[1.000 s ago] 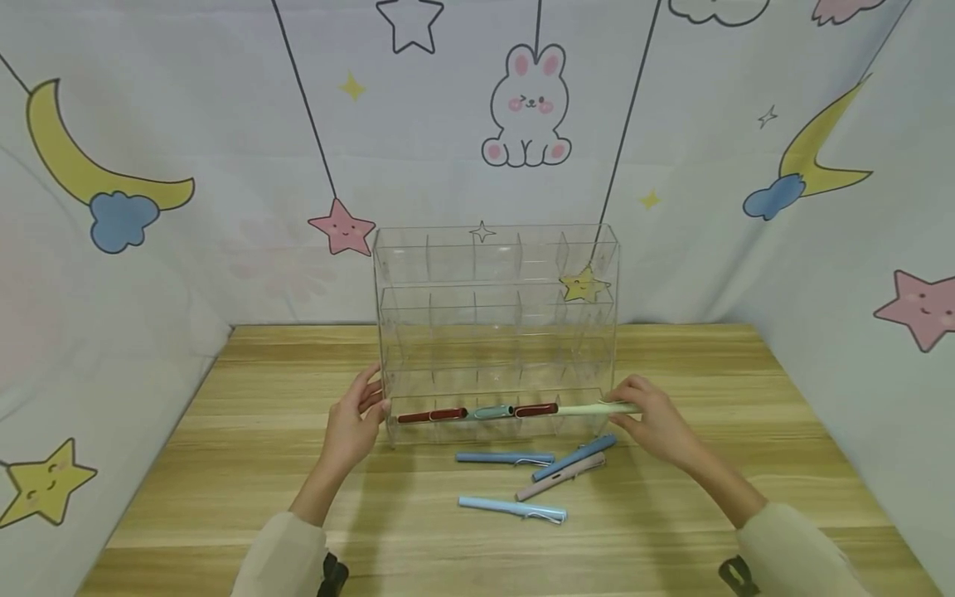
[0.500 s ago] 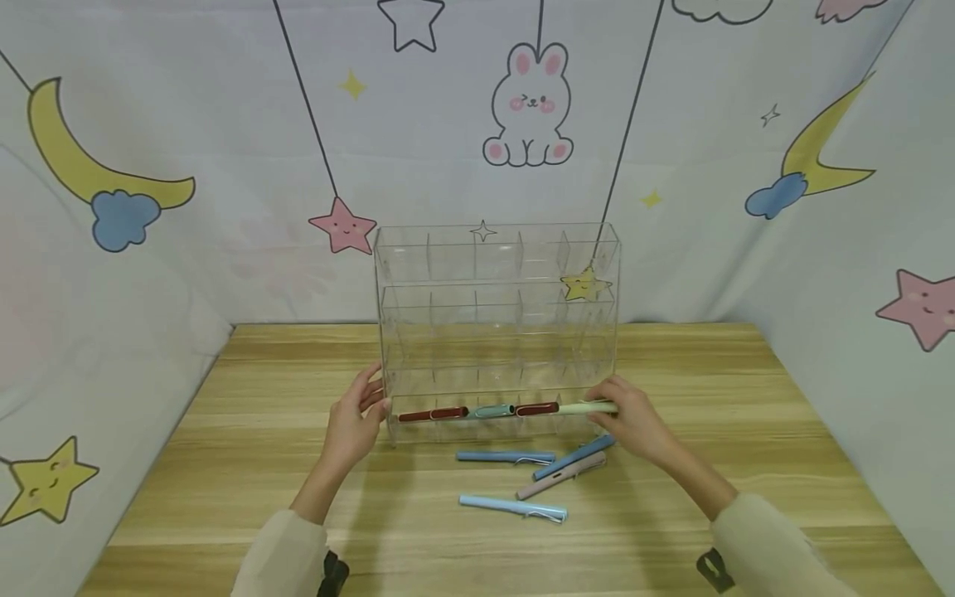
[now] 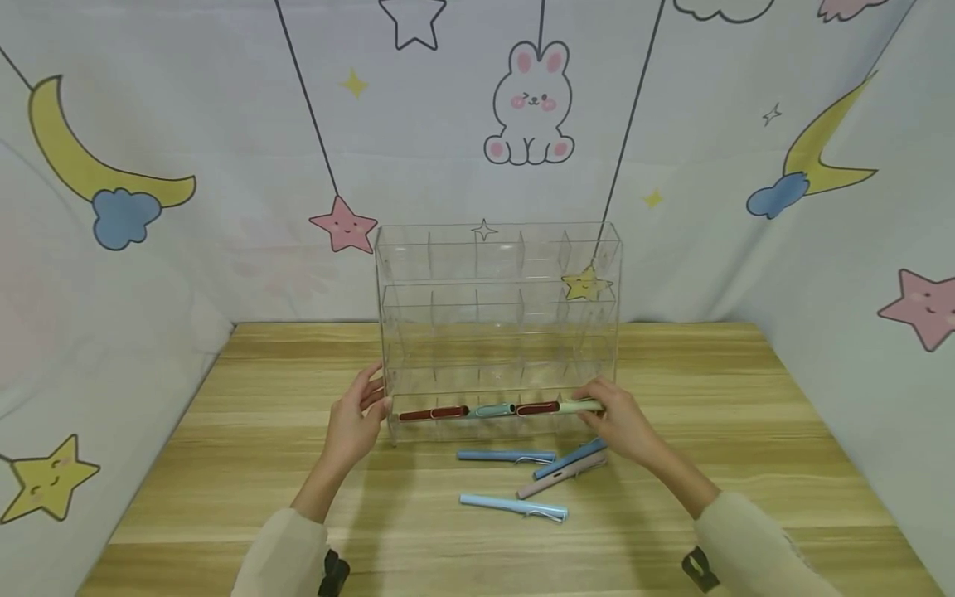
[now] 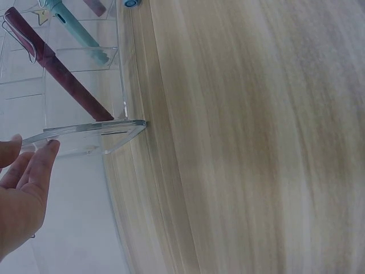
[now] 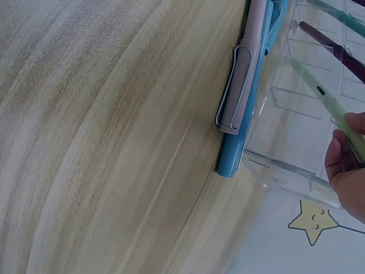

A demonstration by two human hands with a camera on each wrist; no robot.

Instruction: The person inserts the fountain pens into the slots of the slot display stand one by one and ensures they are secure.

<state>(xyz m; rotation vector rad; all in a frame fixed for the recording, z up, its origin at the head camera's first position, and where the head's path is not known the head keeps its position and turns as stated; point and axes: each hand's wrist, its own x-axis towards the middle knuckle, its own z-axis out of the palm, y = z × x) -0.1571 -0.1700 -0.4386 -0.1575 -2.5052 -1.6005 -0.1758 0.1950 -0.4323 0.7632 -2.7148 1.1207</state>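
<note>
While the left hand (image 3: 354, 424) rests nearly straight fingers on the clear plastic rack's (image 3: 497, 380) side, the nearer right hand (image 3: 618, 421) pinches 1 long pale green pen (image 3: 576, 407); it lies sideways along the bottom row, pointing left toward 1 long dark red pen (image 3: 538, 409).
</note>
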